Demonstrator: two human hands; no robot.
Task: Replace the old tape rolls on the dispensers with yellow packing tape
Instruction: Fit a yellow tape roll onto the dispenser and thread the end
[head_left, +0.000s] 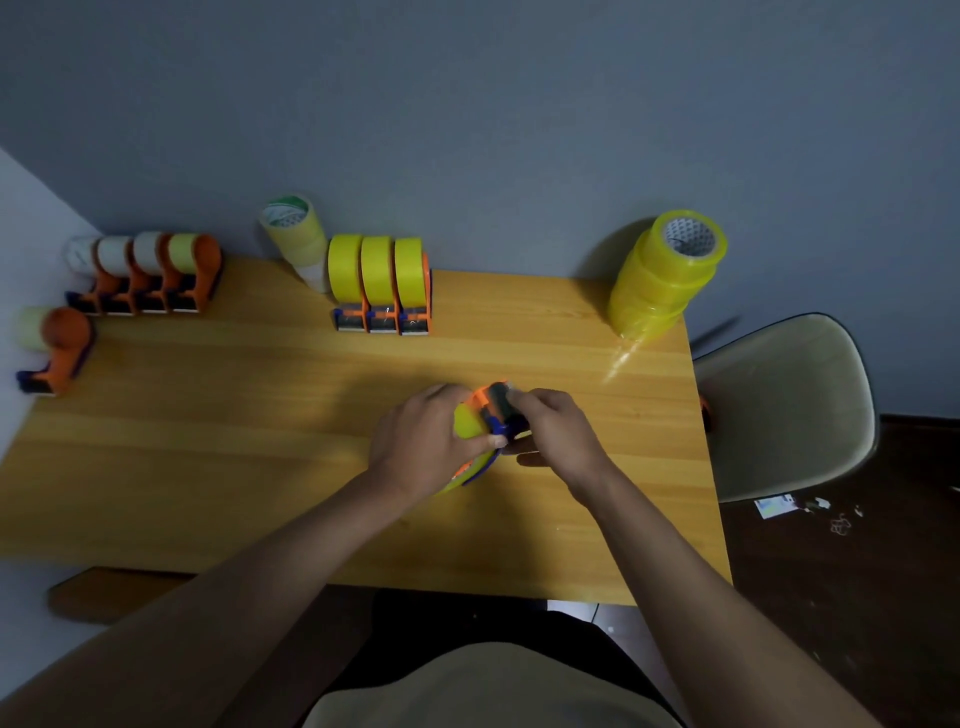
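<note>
Near the middle of the smooth wood-grain desk (208, 467), the left hand (421, 447) curls round a glossy yellow tape roll (467, 423) mounted in an orange plastic dispenser (485, 397). The right hand (558, 434) grips the dispenser's dark cutter end. Three loaded dispensers (382, 283) stand at the far edge; a cylindrical stack of yellow rolls (665, 275) fills the far right corner.

Wooden desk (208, 441) against a grey wall, four orange dispensers with pale rolls (150, 275) at back left, one more dispenser (57, 348) beside them at the left edge, three yellow-loaded dispensers (382, 283) mid-back, pale roll stack (296, 236) just beside those, yellow roll stack (665, 270) back right.
</note>
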